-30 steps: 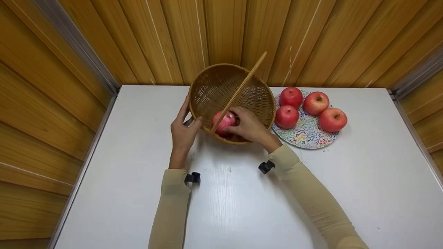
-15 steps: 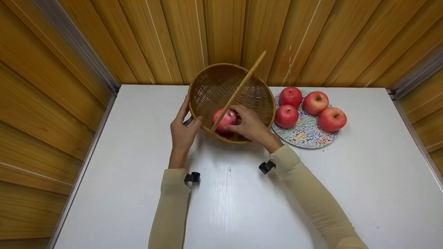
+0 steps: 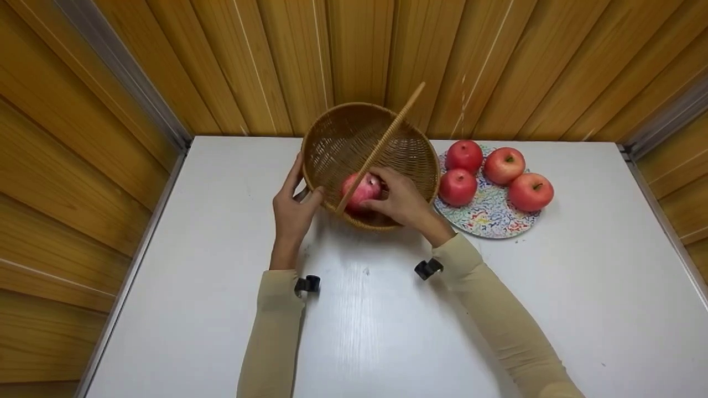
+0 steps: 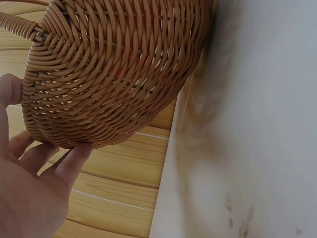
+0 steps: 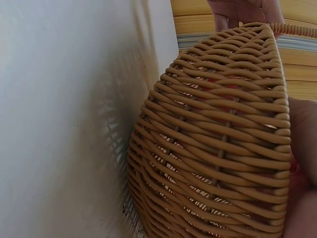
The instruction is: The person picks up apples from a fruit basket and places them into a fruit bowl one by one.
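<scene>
A brown wicker basket (image 3: 409, 160) with a thin arched handle (image 3: 387, 135) stands at the back of the table. My left hand (image 3: 293, 218) holds its near left side; in the left wrist view the thumb is at the rim and the fingers (image 4: 72, 163) lie against the woven outside (image 4: 114, 74). My right hand (image 3: 406, 204) reaches over the near right rim and grips a round pinkish-red fruit (image 3: 354, 193) inside, near the front wall. The handle crosses in front of this fruit. In the right wrist view, the weave (image 5: 218, 148) hides most of the fruit and hand.
Right of the basket, close to its side, is a round colour-speckled plate (image 3: 487, 218). Two red-orange apples (image 3: 531, 192) and two darker red round fruits (image 3: 458, 187) sit on it. Wood-patterned panels (image 3: 359, 50) rise behind the white table (image 3: 193, 276) and along both sides.
The fruit and my right hand have shifted very slightly to the right within the basket. My left hand keeps its hold, and the basket and plate stay in place.
</scene>
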Tool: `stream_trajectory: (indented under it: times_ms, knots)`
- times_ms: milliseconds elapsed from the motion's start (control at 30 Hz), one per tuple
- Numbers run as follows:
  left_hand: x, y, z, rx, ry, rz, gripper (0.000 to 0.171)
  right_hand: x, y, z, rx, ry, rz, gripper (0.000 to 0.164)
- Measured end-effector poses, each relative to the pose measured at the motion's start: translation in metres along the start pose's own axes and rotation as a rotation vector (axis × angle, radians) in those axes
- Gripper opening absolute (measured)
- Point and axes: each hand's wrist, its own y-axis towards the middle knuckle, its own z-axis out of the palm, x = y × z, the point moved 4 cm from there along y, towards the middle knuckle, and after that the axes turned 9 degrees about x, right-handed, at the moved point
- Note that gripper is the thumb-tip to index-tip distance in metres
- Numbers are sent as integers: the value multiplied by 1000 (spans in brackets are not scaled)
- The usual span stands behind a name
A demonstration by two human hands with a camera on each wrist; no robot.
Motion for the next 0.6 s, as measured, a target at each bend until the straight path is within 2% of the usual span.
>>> stream_trajectory:
  times_ms: [133,600]
  knots:
    - [-6,-1,0,-1,5,4,73,3,-3,-2,-19,-8,-7,72]
    - [-3,-2,0,-7,-2,-1,75,7,-16,-17,-125,25,-22,73]
